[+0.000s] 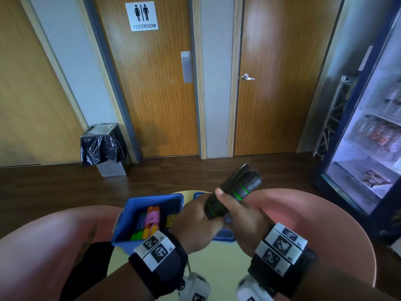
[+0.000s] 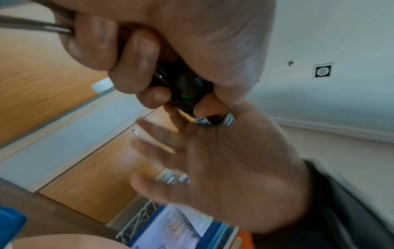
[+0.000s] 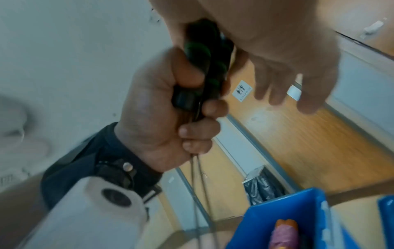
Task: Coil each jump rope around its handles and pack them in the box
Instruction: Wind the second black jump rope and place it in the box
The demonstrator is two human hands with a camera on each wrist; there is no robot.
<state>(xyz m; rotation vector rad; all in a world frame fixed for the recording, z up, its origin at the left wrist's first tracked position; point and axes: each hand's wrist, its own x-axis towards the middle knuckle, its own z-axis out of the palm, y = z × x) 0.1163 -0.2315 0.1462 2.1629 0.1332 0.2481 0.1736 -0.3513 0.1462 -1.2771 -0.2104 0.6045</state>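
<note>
Left hand [image 1: 196, 222] gripping black jump-rope handles [image 1: 230, 193] over blue box [image 1: 149, 202]; right hand [image 1: 243, 216], fingers spread, thumb pressing handles

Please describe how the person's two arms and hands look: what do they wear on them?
Both hands, left hand and right hand, are bare. Each wrist carries a black strap with white blocks printed with black square markers, plus a white camera housing underneath. Dark sleeves cover the forearms.

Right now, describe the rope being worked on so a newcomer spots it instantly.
Find the round yellow table, then the blue box on it. Just right of the box, above the table, the left hand grips a pair of black handles: the only ones with green rings, unlike the bright bundles packed in the box.
</note>
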